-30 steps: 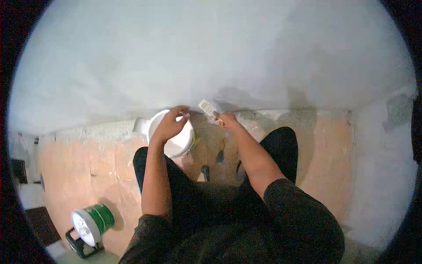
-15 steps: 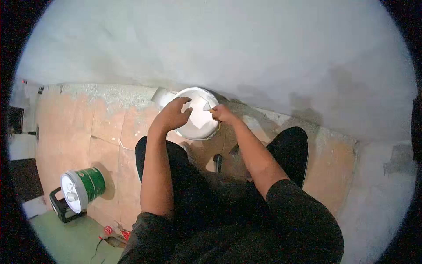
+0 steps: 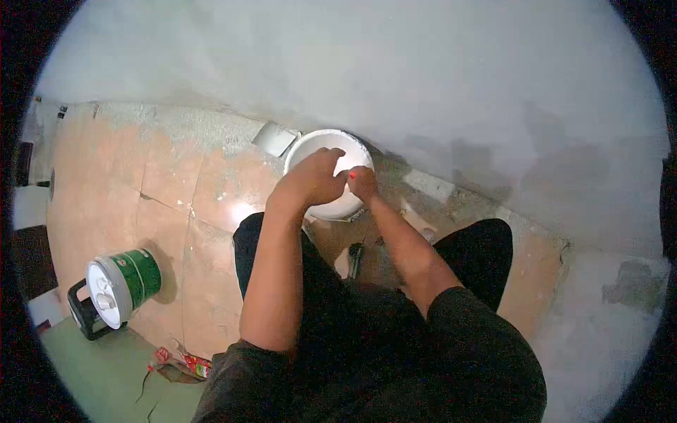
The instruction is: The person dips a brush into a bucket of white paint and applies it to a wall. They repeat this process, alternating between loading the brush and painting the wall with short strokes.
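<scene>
Where the two hands come close: over the white bucket (image 3: 306,149), the left hand (image 3: 314,179) has its thumb and fingers apart; whether it touches the other hand, I cannot tell.
Right hand (image 3: 364,185): over the right part of the bucket, fingers curled together on one small tool (image 3: 352,175), of which only a red bit shows.
Bucket: one, round, pale-walled, with a thick white rim; it stands on the floor close to the wall (image 3: 451,63).
White material (image 3: 341,166): inside the bucket, brighter than its walls.
Flat plate (image 3: 274,139): one, grey and squarish, just beside the bucket on its left.
Dark object (image 3: 355,259): one, narrow, between the bucket and the person's body.
Green pail (image 3: 136,275): one, white-topped, well left of the bucket and nearer the person.
Red wrapping (image 3: 196,364): beyond the pail from the bucket; pieces too unclear to count.
</scene>
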Motion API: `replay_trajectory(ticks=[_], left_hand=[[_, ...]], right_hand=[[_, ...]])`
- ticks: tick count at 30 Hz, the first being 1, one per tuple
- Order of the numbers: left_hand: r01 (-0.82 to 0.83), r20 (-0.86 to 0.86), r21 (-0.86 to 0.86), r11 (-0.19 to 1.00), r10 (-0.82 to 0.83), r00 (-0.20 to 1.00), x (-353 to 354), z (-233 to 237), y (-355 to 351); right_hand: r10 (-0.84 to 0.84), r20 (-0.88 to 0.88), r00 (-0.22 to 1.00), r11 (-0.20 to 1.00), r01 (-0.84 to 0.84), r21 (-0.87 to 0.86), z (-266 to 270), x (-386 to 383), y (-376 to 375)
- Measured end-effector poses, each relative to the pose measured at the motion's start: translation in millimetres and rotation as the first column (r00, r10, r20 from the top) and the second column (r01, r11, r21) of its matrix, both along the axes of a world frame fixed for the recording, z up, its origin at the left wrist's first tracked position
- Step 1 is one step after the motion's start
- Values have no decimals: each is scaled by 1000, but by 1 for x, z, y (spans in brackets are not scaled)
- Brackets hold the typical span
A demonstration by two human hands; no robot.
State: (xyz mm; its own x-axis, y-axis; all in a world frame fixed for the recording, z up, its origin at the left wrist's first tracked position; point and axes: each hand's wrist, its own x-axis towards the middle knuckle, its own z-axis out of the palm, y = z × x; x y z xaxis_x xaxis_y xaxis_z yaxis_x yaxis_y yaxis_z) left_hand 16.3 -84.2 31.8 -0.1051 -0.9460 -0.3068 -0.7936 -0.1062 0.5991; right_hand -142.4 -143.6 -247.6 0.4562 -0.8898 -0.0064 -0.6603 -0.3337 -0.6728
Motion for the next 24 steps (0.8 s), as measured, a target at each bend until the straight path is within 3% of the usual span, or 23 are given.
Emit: replay_trajectory(ticks=[2,5,9,11,15,17,20,22,24], left_hand=[[-14,-18,30,999,15,1000,-1,2,1],[-10,23,67,998,8,1000,2,3,-2],[-55,25,141,989,52,998,8,5,-3],[-81,28,128,989,78,997,12,8,-1],[-105,28,176,979,102,994,16,14,-2],[-74,35,197,978,69,997,16,12,-4],[-79,35,210,975,73,997,14,19,-5],[-100,3,213,972,102,995,14,17,-6],[-74,6,219,973,75,997,14,19,-7]], right_hand=[[-4,-62,998,1000,5,15,-10,7,-1],[64,65,996,998,-63,-8,-34,8,-3],[25,78,997,998,-29,51,-44,16,-5],[85,-161,983,996,-88,-8,-51,20,-8],[36,-96,995,999,-34,16,-63,21,-5],[5,-131,991,966,29,255,-96,23,-11],[-10,-278,960,955,91,283,-47,34,-1],[-24,-296,955,944,119,307,-83,39,0],[-41,-348,937,978,108,177,-91,40,5]])
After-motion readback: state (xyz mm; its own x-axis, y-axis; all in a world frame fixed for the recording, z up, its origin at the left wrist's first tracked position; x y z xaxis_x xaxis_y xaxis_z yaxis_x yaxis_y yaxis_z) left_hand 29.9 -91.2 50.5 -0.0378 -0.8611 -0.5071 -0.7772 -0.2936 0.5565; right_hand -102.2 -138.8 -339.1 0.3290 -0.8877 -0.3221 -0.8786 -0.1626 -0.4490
